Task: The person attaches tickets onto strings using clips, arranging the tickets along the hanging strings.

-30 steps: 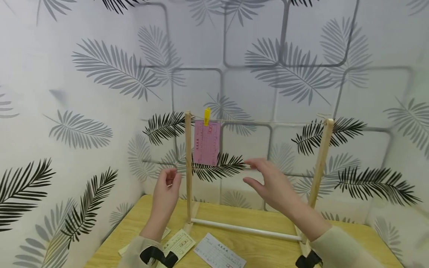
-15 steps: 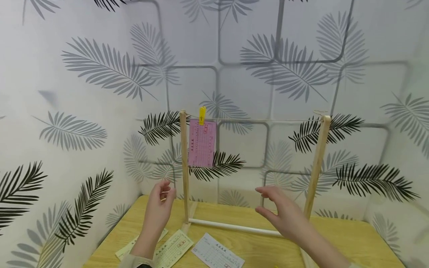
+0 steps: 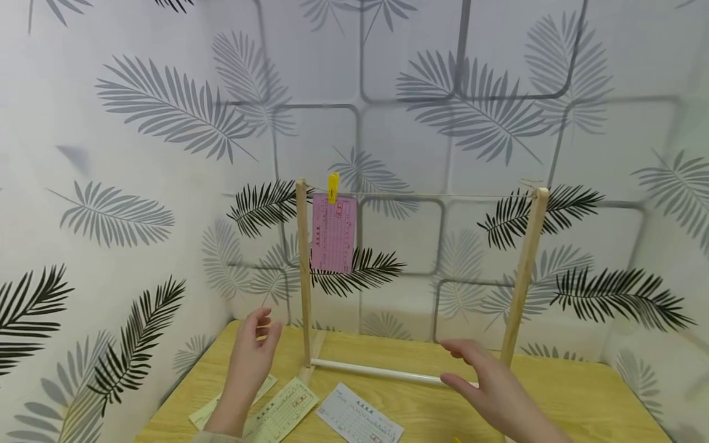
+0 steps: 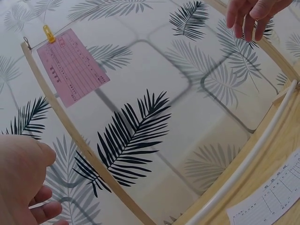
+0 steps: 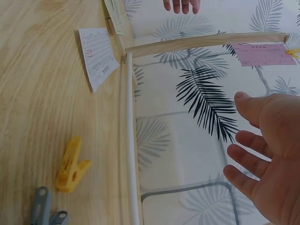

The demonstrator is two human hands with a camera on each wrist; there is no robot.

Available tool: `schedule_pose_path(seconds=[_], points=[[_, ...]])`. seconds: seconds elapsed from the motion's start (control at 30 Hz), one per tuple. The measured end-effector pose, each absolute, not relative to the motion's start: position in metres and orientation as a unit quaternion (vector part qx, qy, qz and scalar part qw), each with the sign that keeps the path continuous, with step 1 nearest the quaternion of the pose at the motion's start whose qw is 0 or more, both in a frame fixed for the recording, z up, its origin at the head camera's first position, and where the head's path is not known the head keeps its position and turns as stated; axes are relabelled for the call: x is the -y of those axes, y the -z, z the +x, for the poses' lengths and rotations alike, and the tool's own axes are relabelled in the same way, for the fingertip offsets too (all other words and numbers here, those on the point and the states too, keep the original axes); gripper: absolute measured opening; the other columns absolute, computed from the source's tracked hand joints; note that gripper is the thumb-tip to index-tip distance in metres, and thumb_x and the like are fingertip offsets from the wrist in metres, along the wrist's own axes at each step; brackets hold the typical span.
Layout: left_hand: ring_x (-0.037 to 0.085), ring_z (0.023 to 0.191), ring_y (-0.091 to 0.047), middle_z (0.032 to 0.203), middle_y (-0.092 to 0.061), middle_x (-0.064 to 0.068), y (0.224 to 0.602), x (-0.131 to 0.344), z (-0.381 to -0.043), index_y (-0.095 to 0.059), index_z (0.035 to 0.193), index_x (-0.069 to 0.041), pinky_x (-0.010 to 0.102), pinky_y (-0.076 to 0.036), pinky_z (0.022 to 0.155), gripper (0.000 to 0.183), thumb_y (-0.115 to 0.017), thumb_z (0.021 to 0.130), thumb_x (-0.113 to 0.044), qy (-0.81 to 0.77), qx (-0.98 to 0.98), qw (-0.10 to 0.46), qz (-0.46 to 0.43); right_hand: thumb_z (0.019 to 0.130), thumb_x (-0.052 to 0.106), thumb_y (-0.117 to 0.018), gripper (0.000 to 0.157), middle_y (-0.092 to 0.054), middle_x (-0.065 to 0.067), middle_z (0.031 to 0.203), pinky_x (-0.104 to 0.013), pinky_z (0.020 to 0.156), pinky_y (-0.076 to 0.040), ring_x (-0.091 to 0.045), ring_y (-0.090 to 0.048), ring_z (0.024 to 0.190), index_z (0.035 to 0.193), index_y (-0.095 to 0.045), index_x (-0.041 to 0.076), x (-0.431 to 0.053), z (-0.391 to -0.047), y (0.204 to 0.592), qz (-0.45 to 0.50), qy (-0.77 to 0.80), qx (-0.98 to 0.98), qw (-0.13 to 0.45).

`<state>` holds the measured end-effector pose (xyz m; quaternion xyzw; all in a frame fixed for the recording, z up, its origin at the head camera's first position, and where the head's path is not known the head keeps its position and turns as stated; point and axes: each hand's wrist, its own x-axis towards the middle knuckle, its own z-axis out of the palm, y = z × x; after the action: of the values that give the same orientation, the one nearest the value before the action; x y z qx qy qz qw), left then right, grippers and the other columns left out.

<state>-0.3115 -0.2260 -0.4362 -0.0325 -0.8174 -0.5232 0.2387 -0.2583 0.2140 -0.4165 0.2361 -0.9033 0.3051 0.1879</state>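
Observation:
A pink printed slip hangs from a string, held by a yellow clothespin near the left post. My left hand is in the air left of that post, fingers loosely bent, holding nothing. Low in front of the right post, my right hand has its thumb and fingers apart and holds nothing. A white slip lies on the table between the hands. Under the left forearm are two pale yellow slips, one in front, the other partly hidden behind the arm.
The wooden frame has a left post, a right post and a white bottom bar. In the right wrist view, another yellow clothespin and a grey clothespin lie on the wooden table. A leaf-patterned wall stands behind.
Both hands have moved down, away from the string; the right one has also shifted to the right. The pink slip stays hanging under its clothespin. The head view has shifted slightly.

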Motion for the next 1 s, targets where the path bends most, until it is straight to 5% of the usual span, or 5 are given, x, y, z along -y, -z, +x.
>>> schedule_pose_path(seconds=[0.37,0.67,1.0], points=[[0.045,0.129,-0.055,0.143,-0.054,0.030,0.452,0.239,-0.308,-0.047,0.158,0.005,0.061,-0.050,0.107,0.055,-0.064,0.115,-0.024,0.470,0.857,0.211,-0.020,0.105,0.038,-0.078,0.049,-0.068,0.001,0.142,-0.052,0.101,-0.058,-0.031,-0.068,0.127,0.146,-0.066,0.015,-0.230,-0.253,0.440,0.241,-0.308,0.912,0.128],[0.048,0.127,-0.056,0.141,-0.056,0.033,0.471,0.252,-0.310,-0.047,0.157,0.007,0.064,-0.049,0.105,0.055,-0.065,0.114,-0.022,0.435,0.879,0.197,-0.001,0.101,0.035,-0.083,0.051,-0.071,-0.001,0.135,-0.047,0.093,-0.061,-0.028,-0.071,0.116,0.143,-0.068,0.011,-0.246,-0.251,0.461,0.252,-0.272,0.917,0.150],[0.050,0.126,-0.058,0.141,-0.060,0.032,0.487,0.268,-0.313,-0.051,0.156,0.005,0.066,-0.051,0.097,0.057,-0.068,0.111,-0.025,0.362,0.915,0.178,0.031,0.102,0.037,-0.082,0.054,-0.071,-0.008,0.134,-0.044,0.089,-0.061,-0.032,-0.070,0.116,0.145,-0.067,0.008,-0.265,-0.252,0.478,0.241,-0.279,0.928,0.065]])
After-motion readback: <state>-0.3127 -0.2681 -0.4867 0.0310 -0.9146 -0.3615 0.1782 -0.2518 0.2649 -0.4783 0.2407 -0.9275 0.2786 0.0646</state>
